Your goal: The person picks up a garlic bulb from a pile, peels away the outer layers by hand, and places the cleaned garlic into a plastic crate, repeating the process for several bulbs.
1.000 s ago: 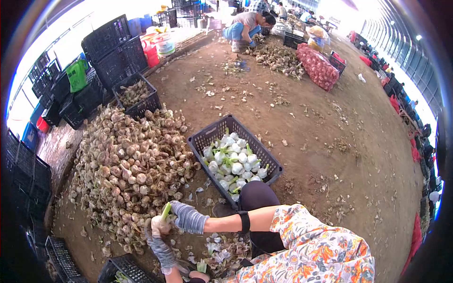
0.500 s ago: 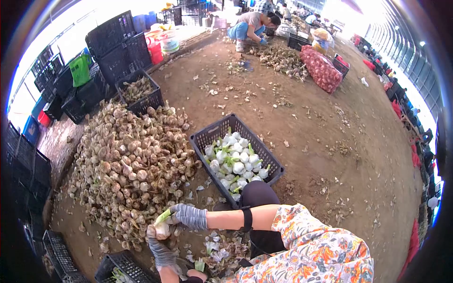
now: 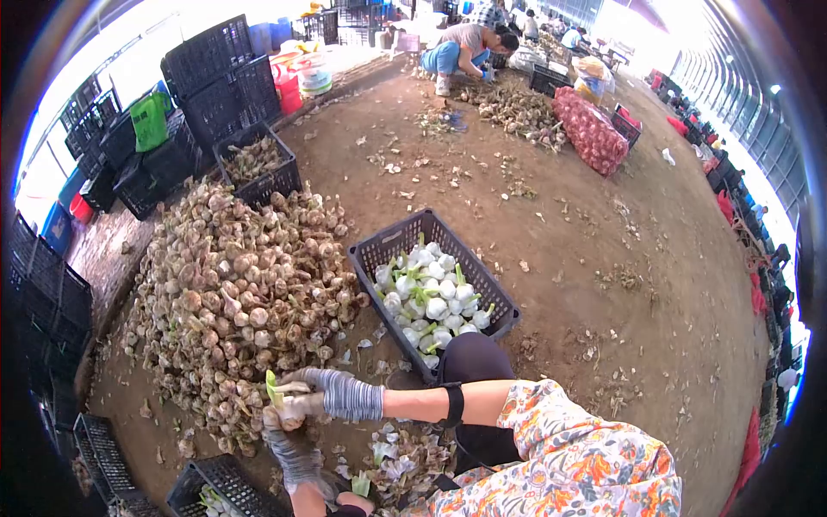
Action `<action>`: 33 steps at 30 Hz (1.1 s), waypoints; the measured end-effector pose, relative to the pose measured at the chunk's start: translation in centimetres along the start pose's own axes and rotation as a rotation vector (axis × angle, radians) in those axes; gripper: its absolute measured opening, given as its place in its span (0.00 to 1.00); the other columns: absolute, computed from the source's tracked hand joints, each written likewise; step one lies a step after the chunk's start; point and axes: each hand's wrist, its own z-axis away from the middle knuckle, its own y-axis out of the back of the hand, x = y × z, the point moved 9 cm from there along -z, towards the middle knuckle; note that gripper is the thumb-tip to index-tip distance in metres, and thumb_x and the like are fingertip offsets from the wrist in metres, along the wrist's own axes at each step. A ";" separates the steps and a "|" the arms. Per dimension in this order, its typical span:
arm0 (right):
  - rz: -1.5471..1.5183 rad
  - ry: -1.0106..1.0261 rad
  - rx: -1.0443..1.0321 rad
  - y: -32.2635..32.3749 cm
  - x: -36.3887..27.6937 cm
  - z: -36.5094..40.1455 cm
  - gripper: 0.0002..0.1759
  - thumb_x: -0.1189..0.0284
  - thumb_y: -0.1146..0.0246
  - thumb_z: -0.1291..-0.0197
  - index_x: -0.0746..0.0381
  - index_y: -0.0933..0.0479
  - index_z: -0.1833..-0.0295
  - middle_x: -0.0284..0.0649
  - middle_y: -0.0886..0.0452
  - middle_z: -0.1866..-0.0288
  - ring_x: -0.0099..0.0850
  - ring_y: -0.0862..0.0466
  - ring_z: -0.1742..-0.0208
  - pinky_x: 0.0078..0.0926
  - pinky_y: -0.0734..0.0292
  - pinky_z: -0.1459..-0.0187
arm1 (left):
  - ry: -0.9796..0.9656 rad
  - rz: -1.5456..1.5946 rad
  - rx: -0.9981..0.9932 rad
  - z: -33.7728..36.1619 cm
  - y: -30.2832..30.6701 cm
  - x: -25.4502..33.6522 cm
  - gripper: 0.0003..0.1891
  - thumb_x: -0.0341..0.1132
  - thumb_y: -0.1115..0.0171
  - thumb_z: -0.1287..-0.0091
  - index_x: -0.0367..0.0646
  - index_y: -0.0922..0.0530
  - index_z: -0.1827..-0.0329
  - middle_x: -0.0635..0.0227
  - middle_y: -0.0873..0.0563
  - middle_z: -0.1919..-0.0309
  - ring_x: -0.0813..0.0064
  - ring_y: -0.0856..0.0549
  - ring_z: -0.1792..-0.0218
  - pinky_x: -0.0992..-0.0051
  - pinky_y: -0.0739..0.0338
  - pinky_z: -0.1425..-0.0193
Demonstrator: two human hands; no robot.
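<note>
A garlic bulb (image 3: 294, 417) with a green stem is between my two gloved hands, beside a large pile of unpeeled garlic (image 3: 233, 293). My right hand (image 3: 334, 395), in a grey glove, has its fingers closed round the bulb's stem end. Below it, my left hand (image 3: 295, 457), also gloved, grips the bulb from its lower side. A black crate (image 3: 508, 315) holding white peeled bulbs with short green stems (image 3: 435, 289) stands just beyond my knee. Loose skins (image 3: 401, 461) lie on the ground by my hands.
Another crate (image 3: 289, 179) with garlic stands behind the pile. Two more crates (image 3: 233, 487) (image 3: 108, 457) are at lower left. Stacked black crates (image 3: 220, 82) rise at upper left. A person (image 3: 465, 53) crouches far ahead near a red net sack (image 3: 590, 129).
The bulb and its stem have shifted and turned between my hands, the stem now pointing up-left. My right hand has moved slightly left. The view has shifted a little.
</note>
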 end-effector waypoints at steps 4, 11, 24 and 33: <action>0.645 0.194 0.227 1.5 -0.1 0.1 0.18 0.71 0.37 0.50 0.61 0.26 0.51 0.45 0.22 0.60 0.31 0.22 0.61 0.25 0.28 0.58 | -0.130 0.036 -0.181 -1.9 1.7 -0.6 0.25 0.53 0.43 0.40 0.39 0.28 0.53 0.70 0.22 0.66 0.75 0.23 0.68 0.75 0.26 0.61; 0.147 0.066 0.211 1.9 2.2 -0.6 0.12 0.76 0.38 0.52 0.66 0.24 0.59 0.40 0.19 0.70 0.24 0.22 0.68 0.24 0.27 0.65 | -0.274 -0.378 -0.087 -3.5 5.2 -0.8 0.26 0.53 0.46 0.38 0.38 0.30 0.50 0.67 0.24 0.60 0.77 0.24 0.63 0.78 0.28 0.57; -0.402 -0.134 0.257 3.4 1.4 0.3 0.13 0.80 0.40 0.47 0.67 0.28 0.54 0.39 0.22 0.59 0.25 0.21 0.61 0.23 0.20 0.59 | -0.085 -0.018 -0.338 -0.3 -2.8 1.9 0.34 0.55 0.41 0.42 0.41 0.37 0.39 0.60 0.23 0.52 0.74 0.19 0.62 0.79 0.20 0.62; -0.351 0.009 0.197 3.4 0.7 -0.1 0.12 0.77 0.41 0.45 0.67 0.28 0.54 0.40 0.22 0.57 0.27 0.22 0.57 0.25 0.24 0.53 | -0.188 -0.057 -0.226 0.3 -2.2 3.0 0.38 0.38 0.27 0.56 0.43 0.34 0.40 0.63 0.23 0.51 0.69 0.23 0.50 0.72 0.24 0.48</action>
